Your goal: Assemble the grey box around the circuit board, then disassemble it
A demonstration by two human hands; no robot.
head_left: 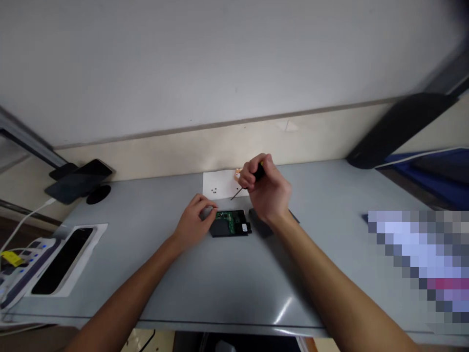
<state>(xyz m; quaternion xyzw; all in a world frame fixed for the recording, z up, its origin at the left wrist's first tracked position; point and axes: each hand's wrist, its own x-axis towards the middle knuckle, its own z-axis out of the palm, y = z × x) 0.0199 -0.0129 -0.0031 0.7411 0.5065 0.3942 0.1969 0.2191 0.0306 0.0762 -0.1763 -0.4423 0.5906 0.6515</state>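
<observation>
My right hand point(269, 188) is wrapped round the dark handle of a screwdriver point(238, 194), raised above the table. Its thin shaft slants down to the left, and the tip is apart from the device below. A flat black electronic device point(221, 228) lies with its green circuit board point(230, 221) exposed. At the device's upper left corner, my left hand point(194, 220) has thumb and forefinger pinched together; what they hold, if anything, is too small to make out. Partly hidden behind my right wrist is a dark flat panel point(261, 225).
Several tiny dark screws point(214, 190) and a small orange-and-white figure point(238, 174) sit on white paper point(208, 180) by the wall. At left are a phone on a stand point(80, 181), another phone point(62, 261) and a power strip point(31, 269). A dark cylinder point(399, 129) stands back right.
</observation>
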